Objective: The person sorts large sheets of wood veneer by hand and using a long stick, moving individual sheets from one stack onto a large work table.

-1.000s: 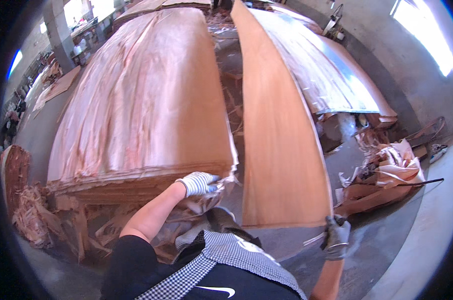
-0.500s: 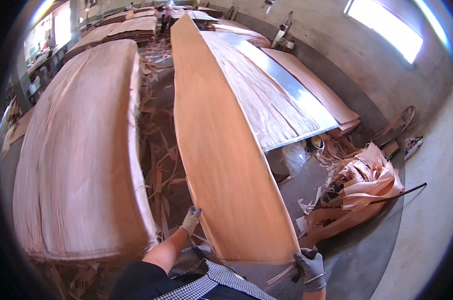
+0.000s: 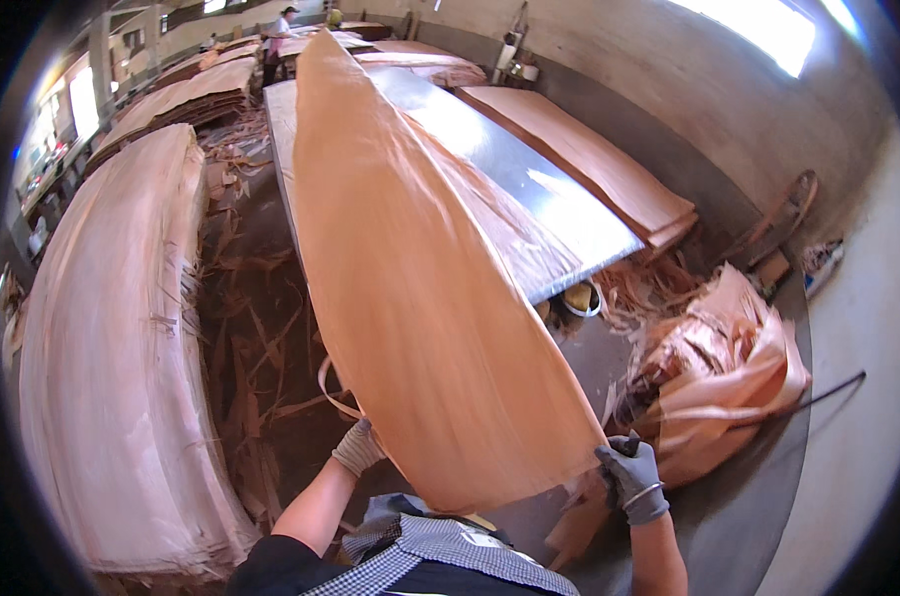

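A long orange-brown wood veneer sheet point(image 3: 410, 298) stretches away from me, bowed upward and narrowing toward its far end. My left hand point(image 3: 358, 447), in a grey glove with a pale cuff, is closed on its near left edge, the fingertips hidden behind the sheet. At the near right corner my right hand point(image 3: 633, 479), in a grey glove, pinches the edge. Beyond and partly under the sheet stands a metal-topped table point(image 3: 579, 223), with another wrinkled, paler veneer sheet point(image 3: 509, 223) lying on it. A thin strip point(image 3: 333, 387) curls off the left edge.
A tall veneer stack point(image 3: 112, 348) stands on my left, with scraps point(image 3: 256, 338) littering the floor beside it. To the right lie a heap of torn veneer point(image 3: 718, 368) and a bucket point(image 3: 581, 298). Another stack point(image 3: 599, 169) lies by the wall. A person point(image 3: 276, 45) stands far back.
The held sheet has shifted left over the table and now bows more, its near end curving. My left hand has moved slightly left and down. More of the metal tabletop shows.
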A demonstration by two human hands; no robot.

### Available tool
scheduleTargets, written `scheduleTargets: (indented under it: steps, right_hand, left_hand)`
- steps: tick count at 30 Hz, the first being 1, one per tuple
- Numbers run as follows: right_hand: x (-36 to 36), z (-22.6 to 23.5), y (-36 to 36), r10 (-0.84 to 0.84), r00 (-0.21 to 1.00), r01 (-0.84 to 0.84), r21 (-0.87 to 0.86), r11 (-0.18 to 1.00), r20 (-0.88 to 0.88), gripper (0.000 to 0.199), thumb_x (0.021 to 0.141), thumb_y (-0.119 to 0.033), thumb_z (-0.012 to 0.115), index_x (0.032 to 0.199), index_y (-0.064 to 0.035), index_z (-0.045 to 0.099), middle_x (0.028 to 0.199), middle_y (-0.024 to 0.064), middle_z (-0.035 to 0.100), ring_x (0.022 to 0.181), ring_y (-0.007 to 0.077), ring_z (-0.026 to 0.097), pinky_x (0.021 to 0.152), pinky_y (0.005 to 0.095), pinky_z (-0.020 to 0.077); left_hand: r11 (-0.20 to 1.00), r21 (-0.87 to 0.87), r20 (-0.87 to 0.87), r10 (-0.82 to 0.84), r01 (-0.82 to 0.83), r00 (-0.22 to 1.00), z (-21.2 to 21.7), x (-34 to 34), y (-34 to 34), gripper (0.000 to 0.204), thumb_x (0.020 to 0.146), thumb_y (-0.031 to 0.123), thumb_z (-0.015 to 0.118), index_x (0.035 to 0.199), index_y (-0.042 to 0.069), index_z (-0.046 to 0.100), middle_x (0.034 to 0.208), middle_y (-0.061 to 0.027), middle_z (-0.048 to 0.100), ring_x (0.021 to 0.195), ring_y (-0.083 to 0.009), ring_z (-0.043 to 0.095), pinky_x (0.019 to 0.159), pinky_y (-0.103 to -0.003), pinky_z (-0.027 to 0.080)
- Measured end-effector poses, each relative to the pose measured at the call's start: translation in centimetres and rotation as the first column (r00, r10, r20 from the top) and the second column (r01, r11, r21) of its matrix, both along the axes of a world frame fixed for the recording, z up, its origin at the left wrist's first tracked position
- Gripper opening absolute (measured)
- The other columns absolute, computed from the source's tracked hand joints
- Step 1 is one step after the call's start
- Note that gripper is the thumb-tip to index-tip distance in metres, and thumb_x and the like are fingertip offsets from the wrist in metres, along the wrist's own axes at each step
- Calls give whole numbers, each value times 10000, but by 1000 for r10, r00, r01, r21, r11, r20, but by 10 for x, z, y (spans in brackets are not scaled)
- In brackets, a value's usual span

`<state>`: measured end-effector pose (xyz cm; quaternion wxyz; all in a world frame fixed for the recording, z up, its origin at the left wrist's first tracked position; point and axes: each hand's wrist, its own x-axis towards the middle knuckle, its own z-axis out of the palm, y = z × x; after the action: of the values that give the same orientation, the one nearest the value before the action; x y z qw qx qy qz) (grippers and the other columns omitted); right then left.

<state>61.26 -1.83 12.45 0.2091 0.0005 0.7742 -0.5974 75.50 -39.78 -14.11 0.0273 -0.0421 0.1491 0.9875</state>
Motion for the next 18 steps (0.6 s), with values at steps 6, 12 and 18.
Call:
scheduleTargets:
  steps: [6, 12, 18]
  right_hand:
    - [-213, -16, -10, 106, 994, -105, -39, 994, 6, 161, 772, -152, 723, 746, -35, 616, 550, 2, 525, 389, 92, 439, 356, 231, 341]
    - [-379, -46, -32, 200, 980, -198, -110, 974, 13, 202, 763, -180, 717, 701, -61, 566, 532, 41, 525, 365, 146, 456, 338, 273, 358]
    - [-509, -52, -32, 168, 986, -168, 3, 986, 23, 201, 756, -167, 721, 678, -69, 564, 531, 29, 530, 368, 138, 453, 338, 270, 343]
  left_hand:
    - [956, -14, 140, 291, -292, 946, 38, -137, 15, 528, 811, 303, 675, 1257, 109, 470, 1241, -65, 539, 1162, -264, 493, 1006, -465, 383]
    - [859, -283, 222, 492, -428, 842, 59, -256, 10, 337, 791, 99, 682, 1098, 75, 545, 1015, -50, 640, 957, -213, 619, 852, -408, 526]
    - [858, -336, 251, 479, -388, 841, 59, -381, 10, 394, 793, 178, 695, 1125, 27, 547, 1014, -88, 645, 932, -251, 632, 850, -445, 520]
